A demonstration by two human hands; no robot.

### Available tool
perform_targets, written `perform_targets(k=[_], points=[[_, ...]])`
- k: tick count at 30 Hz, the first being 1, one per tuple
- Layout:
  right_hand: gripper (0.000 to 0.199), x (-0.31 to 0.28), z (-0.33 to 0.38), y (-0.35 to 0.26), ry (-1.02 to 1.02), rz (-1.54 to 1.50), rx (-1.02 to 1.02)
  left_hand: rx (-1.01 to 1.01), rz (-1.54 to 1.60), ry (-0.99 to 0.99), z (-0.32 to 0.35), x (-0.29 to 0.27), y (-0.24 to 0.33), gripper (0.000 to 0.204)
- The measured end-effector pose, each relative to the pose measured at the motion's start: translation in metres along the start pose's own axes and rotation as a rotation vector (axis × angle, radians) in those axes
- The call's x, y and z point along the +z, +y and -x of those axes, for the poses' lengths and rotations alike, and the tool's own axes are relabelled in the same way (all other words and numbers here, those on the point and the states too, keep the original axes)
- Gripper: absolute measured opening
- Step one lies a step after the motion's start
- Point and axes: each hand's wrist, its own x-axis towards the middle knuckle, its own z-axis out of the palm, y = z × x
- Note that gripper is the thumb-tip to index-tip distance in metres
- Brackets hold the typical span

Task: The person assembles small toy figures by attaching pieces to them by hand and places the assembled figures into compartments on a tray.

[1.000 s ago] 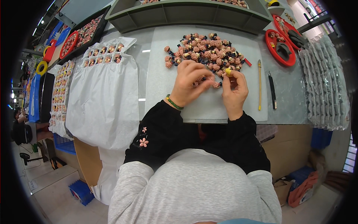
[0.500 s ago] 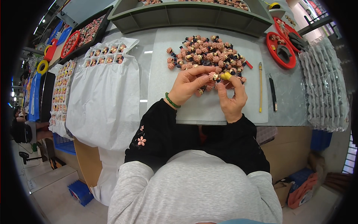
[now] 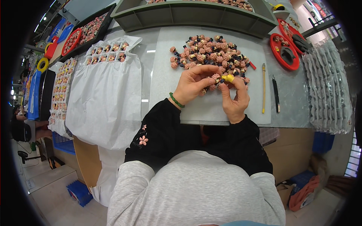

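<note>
Pink-topped figurine: above tabletop, at near side of figurine heap. Left hand: fingers pinching pink top. Right hand: fingers nearly together at dark end, grip unclear. Probably light, stiff, fragile in details; best held by rounded top.

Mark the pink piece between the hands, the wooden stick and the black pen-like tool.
Pink piece [image 3: 216, 76], head view: knobbly top.
Wooden stick [image 3: 263, 89], head view: mid-shaft.
Black pen-like tool [image 3: 276, 93], head view: mid-barrel.
</note>
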Motion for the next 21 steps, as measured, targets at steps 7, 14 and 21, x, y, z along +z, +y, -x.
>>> perform_targets(k=[7,14,21], points=[[0.031,0.001,0.001,0.001,0.014,-0.011,-0.003,-0.074,-0.051,-0.105,-0.001,-0.002,0.003,0.036],[0.03,-0.007,0.003,0.0,0.012,0.059,-0.022,-0.051,-0.017,-0.054,0.0,-0.002,0.003,0.031],[0.02,-0.04,0.005,0.006,0.198,-0.041,0.349,0.054,0.109,-0.091,-0.005,-0.005,-0.006,0.031]])
